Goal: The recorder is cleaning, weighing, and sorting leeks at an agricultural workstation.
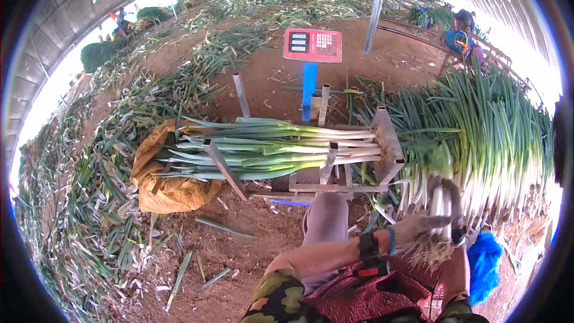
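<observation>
My gloved right hand (pixel 455 198) is closed round a small bunch of leeks (pixel 441 206), its green tops pointing away from me and blurred. My gloved left hand (pixel 412 228) has its fingers against the white stems of that bunch, just above the shaggy roots (pixel 427 250). Whether the left fingers grip or only press is hard to see. To the left, a layer of leeks (pixel 281 149) lies across a metal frame (pixel 388 143), roots against its right end plate. A large row of leeks (pixel 478 143) lies on the right.
A red scale display (pixel 312 45) on a blue post (pixel 309 90) stands beyond the frame. An orange-brown sack (pixel 173 194) lies under the leaf tops. Blue plastic (pixel 484 266) is beside my right arm. Loose leaves litter the ground. A person (pixel 463 30) is at the far right.
</observation>
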Available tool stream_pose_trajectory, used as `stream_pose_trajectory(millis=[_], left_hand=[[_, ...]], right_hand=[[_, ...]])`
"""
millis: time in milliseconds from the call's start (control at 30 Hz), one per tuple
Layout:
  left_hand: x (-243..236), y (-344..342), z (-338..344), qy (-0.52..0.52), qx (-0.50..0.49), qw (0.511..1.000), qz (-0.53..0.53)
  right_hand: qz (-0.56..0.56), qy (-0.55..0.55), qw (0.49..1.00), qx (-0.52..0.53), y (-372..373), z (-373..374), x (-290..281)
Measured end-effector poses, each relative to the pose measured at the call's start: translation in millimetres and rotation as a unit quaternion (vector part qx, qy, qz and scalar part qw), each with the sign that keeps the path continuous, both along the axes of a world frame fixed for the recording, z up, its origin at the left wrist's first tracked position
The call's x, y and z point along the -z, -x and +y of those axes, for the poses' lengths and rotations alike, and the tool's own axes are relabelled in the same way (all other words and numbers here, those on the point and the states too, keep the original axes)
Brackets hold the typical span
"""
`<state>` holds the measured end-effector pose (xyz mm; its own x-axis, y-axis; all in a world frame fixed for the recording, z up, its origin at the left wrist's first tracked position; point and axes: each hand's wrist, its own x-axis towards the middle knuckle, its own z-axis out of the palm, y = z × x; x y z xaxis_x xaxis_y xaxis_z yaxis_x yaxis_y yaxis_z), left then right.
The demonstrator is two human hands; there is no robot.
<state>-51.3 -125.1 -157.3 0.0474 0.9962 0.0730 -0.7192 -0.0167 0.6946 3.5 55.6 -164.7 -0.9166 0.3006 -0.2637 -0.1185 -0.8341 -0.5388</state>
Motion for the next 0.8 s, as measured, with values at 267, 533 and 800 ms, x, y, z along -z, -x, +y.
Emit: stream_pose_trajectory(millis=[267,533,800], left_hand=[[-8,74,-113,0.028,-0.315,0.799,0.511],[89,132,-243,0.215,-0.64,0.712,0.195],[129,127,-277,0.414,-0.583,0.6,0.359]], right_hand=[[0.064,-0.233,0.97,-0.015,54,-55,-106],[-0.019,-0.692,0.722,0.022,152,-43,-54],[0.05,-0.914,0.375,-0.146,262,-65,21]])
